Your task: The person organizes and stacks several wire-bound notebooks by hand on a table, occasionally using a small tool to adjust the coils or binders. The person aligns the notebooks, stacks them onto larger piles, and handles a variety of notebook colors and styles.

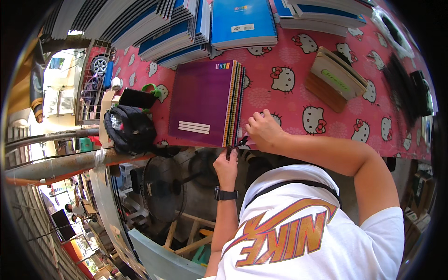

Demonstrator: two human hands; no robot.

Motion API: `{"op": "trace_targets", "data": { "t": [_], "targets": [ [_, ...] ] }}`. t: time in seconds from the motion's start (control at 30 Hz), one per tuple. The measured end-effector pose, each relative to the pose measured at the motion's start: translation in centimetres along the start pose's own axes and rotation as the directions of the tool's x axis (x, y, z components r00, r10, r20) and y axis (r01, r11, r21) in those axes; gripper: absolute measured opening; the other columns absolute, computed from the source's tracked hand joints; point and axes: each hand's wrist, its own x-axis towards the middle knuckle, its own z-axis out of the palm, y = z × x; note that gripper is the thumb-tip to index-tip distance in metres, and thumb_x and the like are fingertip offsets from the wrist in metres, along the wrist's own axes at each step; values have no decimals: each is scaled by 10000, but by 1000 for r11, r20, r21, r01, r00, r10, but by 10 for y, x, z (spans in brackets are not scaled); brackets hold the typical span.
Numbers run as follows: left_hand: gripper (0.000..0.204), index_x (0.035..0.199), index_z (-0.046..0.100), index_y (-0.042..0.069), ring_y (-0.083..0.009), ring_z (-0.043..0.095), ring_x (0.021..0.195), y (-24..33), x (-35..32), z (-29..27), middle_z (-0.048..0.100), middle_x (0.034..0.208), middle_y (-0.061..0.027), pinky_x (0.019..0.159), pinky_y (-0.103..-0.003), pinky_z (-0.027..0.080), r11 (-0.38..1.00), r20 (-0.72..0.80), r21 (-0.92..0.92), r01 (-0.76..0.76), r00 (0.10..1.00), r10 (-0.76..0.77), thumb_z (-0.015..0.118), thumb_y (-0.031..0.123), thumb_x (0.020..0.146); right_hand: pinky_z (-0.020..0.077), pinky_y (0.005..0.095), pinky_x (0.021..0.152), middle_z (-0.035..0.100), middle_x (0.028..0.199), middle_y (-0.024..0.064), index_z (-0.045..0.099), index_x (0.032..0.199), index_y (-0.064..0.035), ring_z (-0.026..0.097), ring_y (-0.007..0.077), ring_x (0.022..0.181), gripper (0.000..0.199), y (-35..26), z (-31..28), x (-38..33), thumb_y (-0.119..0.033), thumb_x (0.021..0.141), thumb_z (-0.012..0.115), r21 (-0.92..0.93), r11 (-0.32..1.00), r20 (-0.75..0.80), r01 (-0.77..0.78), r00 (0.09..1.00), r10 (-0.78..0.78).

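A stack of spiral-bound notebooks with a purple cover (200, 102) lies on the table in front of me, its coils along the right side. Below its lower right corner, my left hand (226, 168), with a dark watch on the wrist, pinches a small dark piece at the table's edge. My right hand (266, 131) is closed just right of that corner, fingers curled down to the tablecloth; what they grip, if anything, is hidden. A small black object (243, 141) shows between the two hands, too small to name.
Blue-covered notebooks (243, 23) stand in piles along the far side. A brown holder (333, 79) sits to the right on the pink patterned tablecloth (289, 109). At left are a black bag (130, 128) and a dark phone-like slab (136, 99). A fan (163, 186) stands below the edge.
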Motion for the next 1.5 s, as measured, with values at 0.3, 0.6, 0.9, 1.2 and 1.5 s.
{"op": "trace_targets", "data": {
  "t": [0.3,0.6,0.9,1.2,1.5],
  "targets": [
    [166,904,633,-16,-63,557,573,-4,0,0,632,696,-29,521,-208,464,997,-9,-77,-7,1000,7,589,142,877,385,434,824,585,914,77,632,924,-72,534,228,928,329,-4,2,-2,-321,711,658,-10,1000,3,0,1000,0],
    [170,900,635,-21,-58,551,572,-8,3,-4,632,692,-33,524,-203,461,999,20,-38,-33,999,34,592,142,875,388,439,816,582,914,69,630,929,-78,530,222,929,346,-4,7,-1,-358,728,658,29,999,-36,-16,999,18],
    [214,860,568,-29,-159,587,571,-17,13,-3,620,664,-98,538,-301,465,977,65,135,-163,986,155,570,184,884,404,417,805,604,854,61,634,910,-70,569,222,865,358,-14,6,0,-391,753,641,-23,999,27,-44,999,45],
    [292,1014,438,-36,-466,578,766,3,7,0,598,788,-303,663,-514,457,871,124,440,-218,975,182,480,237,921,453,373,722,637,815,98,636,827,-54,624,259,798,339,-6,11,0,-375,720,649,95,990,168,-104,982,87],
    [258,938,538,-18,-443,579,766,-11,21,-30,598,802,-259,651,-467,455,920,405,180,-348,878,253,479,233,925,366,478,891,545,1051,96,549,1023,-81,487,266,1058,477,33,3,-21,-419,707,667,27,874,-76,-485,871,486]
  ]
}}
